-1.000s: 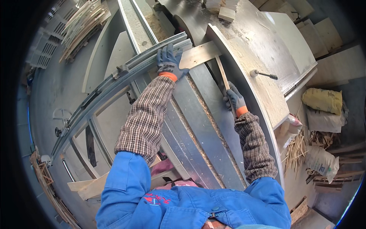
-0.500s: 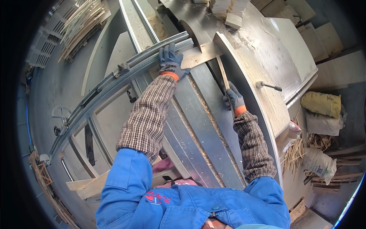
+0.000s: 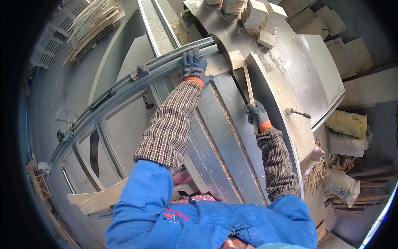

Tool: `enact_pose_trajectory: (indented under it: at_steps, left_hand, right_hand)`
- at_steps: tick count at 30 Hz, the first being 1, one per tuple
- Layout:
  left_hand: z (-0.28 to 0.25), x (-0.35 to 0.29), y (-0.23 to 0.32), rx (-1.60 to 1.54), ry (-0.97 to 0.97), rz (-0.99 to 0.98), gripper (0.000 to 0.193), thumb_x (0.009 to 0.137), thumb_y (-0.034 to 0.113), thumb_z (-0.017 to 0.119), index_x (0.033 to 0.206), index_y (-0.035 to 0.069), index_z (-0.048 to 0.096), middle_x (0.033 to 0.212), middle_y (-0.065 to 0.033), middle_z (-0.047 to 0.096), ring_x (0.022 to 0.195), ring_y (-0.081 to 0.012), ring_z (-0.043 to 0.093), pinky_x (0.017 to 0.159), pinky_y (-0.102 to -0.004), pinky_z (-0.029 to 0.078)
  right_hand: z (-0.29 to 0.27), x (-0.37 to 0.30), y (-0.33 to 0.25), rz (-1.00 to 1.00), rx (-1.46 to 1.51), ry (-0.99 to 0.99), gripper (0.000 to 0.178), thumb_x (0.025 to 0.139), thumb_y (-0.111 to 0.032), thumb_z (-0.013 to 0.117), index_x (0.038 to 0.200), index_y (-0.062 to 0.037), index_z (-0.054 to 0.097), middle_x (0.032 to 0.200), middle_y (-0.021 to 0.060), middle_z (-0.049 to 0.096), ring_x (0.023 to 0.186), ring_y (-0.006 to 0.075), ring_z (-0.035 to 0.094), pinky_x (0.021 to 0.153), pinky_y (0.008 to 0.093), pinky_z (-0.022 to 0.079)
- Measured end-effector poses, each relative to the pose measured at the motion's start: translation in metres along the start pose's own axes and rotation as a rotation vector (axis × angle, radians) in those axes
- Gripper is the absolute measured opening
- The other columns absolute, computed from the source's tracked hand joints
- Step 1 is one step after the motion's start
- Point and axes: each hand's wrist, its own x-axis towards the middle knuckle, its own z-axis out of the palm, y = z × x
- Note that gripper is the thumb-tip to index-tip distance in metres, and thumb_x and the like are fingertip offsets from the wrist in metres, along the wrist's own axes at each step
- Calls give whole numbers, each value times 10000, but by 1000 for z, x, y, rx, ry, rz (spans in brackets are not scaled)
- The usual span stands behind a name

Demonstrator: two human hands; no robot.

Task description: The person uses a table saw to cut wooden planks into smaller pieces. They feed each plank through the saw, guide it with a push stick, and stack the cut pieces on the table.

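The left hand (image 3: pixel 195 66), in a grey knit glove with an orange cuff, lies flat on a pale board (image 3: pixel 215 65), fingers spread toward the ribbed metal fence (image 3: pixel 166 66) just beyond the fingertips. It presses down more than it clasps; nothing is wrapped in the fingers.

The right hand (image 3: pixel 257 115), gloved the same way, is closed around the near end of a thin wooden stick (image 3: pixel 248 85). The stick runs away from the fist along a dark slot in the saw table (image 3: pixel 232 157) and reaches the board's far end, where a small squarish offcut (image 3: pixel 237 59) lies against it. Whether the blade is up in that slot cannot be told from here.

As a judgement, the cut looks close to finished: the board sits far along the table, the short piece seems already parted, and clearing both away is what remains.

Beyond the stick's tip, stacks of small cut blocks (image 3: pixel 257 12) stand on the dusty side table (image 3: pixel 298 79), its surface matt with sawdust. A metal-handled tool (image 3: pixel 297 112) lies right of the fist. The saw table is smooth grey steel with long grooves; the boards are light, raw wood with square edges.
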Motion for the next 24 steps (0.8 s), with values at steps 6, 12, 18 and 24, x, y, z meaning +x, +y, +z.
enact_pose_trajectory:
  at_steps: [6,12,18,24]
  left_hand:
    - [3,-1,-2,-44,28,6,718,704,629,761,1267,194,668,1574,-176,244,1473,-368,169,1228,-530,38]
    - [4,-2,2,-11,39,-12,711,701,619,764,1241,166,671,1572,-188,249,1473,-378,179,1227,-537,43]
    - [1,-6,4,-28,49,14,763,694,626,747,1276,142,643,1592,-181,206,1479,-373,155,1233,-518,52]
    - [18,-26,-3,14,126,38,741,742,617,730,1311,155,625,1579,-173,221,1463,-377,165,1227,-535,72]
  right_hand:
    - [-24,-76,44,156,347,-119,296,939,-145,543,1228,-136,486,772,44,558,583,143,514,500,314,447]
    - [-40,-147,69,273,28,41,603,948,-166,522,1529,-206,363,718,83,581,486,144,503,447,293,415]
    - [-47,-161,77,217,-66,130,554,937,-176,551,1467,-73,425,759,93,620,462,130,504,425,275,398]
    - [-42,-167,80,128,172,100,524,921,-154,585,1422,-47,476,854,70,655,499,119,532,450,259,406]
